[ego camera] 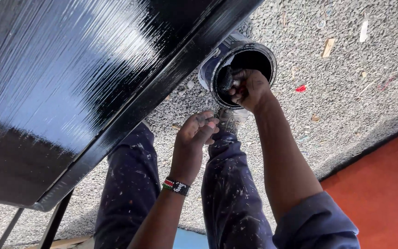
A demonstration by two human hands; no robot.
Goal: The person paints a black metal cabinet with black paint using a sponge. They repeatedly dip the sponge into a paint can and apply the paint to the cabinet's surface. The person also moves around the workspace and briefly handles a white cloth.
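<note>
Black paint tin (217, 69) hides the brush (226, 79) tip (right hand (250, 90) gripping).

A grey gravel floor (346, 69) carries everything here. A paint tin (236, 64) holding black paint stands on it just beside the glossy black painted panel (70, 92), and small scraps lie scattered about: a pale wood chip (328, 47), a red fragment (301, 88), a white sliver (364, 30). At the right the gravel meets an orange-red surface (383, 193).
</note>
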